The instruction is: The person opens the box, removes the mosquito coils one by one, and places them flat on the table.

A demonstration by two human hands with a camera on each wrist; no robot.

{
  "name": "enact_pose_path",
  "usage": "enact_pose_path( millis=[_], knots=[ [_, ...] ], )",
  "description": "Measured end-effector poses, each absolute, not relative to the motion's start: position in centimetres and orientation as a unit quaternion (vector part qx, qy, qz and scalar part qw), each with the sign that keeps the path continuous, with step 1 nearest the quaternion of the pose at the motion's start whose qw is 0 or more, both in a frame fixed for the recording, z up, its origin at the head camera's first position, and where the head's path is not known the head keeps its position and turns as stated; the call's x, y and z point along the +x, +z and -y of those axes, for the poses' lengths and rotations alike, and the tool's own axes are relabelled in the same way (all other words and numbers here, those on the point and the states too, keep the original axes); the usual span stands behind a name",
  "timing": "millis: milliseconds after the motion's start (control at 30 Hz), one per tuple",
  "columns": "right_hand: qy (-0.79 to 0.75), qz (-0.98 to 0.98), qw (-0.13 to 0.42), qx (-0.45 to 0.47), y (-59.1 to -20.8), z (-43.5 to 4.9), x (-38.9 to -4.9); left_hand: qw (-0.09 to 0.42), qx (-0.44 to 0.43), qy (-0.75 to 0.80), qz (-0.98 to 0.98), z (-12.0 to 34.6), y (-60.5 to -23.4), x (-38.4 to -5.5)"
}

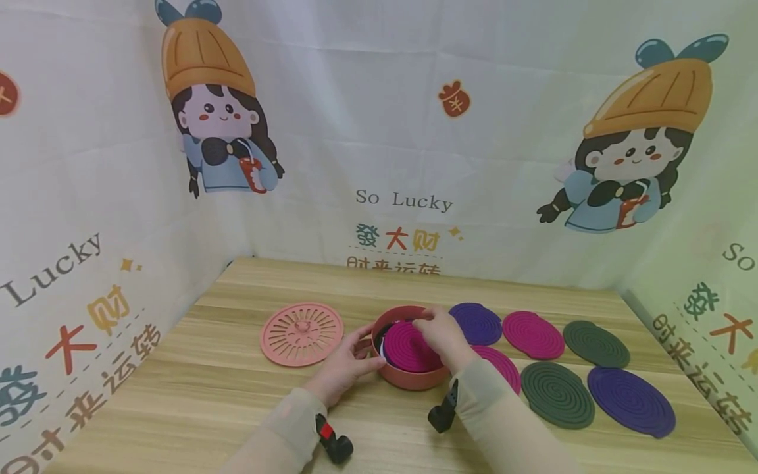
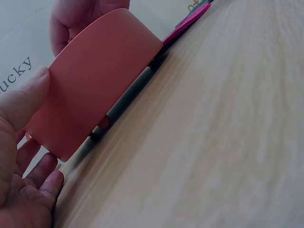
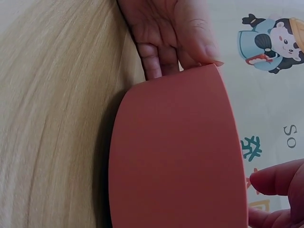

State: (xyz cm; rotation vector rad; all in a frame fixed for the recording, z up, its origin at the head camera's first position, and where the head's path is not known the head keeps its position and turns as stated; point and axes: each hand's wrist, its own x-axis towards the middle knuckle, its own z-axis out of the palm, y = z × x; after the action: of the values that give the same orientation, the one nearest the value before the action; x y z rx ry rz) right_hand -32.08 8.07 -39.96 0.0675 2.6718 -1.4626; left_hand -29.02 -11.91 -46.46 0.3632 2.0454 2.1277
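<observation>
A round terracotta-coloured box (image 1: 411,380) stands uncovered on the table. Inside its rim lies a magenta mosquito coil (image 1: 405,349), over darker contents that are mostly hidden. My left hand (image 1: 343,368) grips the box's left side, its thumb against the outer wall (image 2: 99,71) in the left wrist view. Reaching over the right rim, my right hand (image 1: 447,336) has its bent fingers at the coil's upper right edge and pinches it there. In the right wrist view the box wall (image 3: 175,152) hides the coil and part of the right fingers (image 3: 273,179).
A slotted peach lid (image 1: 302,334) lies left of the box. On the right are several loose coils, among them purple (image 1: 476,324), magenta (image 1: 533,336) and green (image 1: 556,395) ones. A printed cloth (image 1: 331,131) hangs behind the wooden table (image 1: 195,395).
</observation>
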Motion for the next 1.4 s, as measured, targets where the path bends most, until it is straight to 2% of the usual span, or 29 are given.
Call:
enact_pose_path(
  millis=[300,600,800,1167,1400],
  knots=[
    [-0.468,-0.882,0.055,0.015,-39.7,-8.3,-32.1,0.086,0.121,0.709,-0.689,12.0,-46.7,-29.2],
    [-0.487,-0.863,0.132,0.011,-38.0,-9.3,-33.0,0.088,0.116,0.708,-0.691,11.9,-46.6,-29.2],
    [-0.478,-0.864,0.159,-0.004,-37.8,-9.3,-33.3,0.092,0.122,0.707,-0.691,12.0,-46.7,-29.3],
    [-0.431,-0.892,0.136,-0.026,-38.4,-9.0,-33.5,0.092,0.124,0.704,-0.693,12.1,-46.7,-29.2],
    [-0.366,-0.920,0.111,-0.083,-39.3,-8.6,-34.1,0.086,0.121,0.700,-0.698,12.0,-46.6,-29.3]
  ],
)
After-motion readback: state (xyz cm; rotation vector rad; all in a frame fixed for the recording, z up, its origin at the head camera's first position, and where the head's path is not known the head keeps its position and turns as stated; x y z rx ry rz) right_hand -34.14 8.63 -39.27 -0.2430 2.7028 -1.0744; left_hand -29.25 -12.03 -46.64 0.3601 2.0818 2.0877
